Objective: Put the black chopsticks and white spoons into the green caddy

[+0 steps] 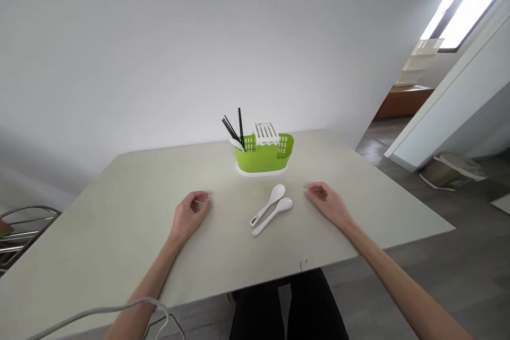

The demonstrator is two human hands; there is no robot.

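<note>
My left hand rests on the table left of centre, fingers loosely curled, with a gap between thumb and fingers and nothing held. On the other side my right hand lies in much the same relaxed curl, also without anything in it. Between them are two white spoons, side by side and slanted: one spoon has a printed label on its handle, the other spoon lies nearer me. The right hand is closer to the spoon bowls; neither hand touches them. Behind stands a green utensil basket holding black chopsticks and a white spoon.
A white slotted piece sits atop the basket. The pale table meets a white wall. A light cable crosses my left forearm. At the left edge is a metal-framed chair; a bin stands on the floor at right.
</note>
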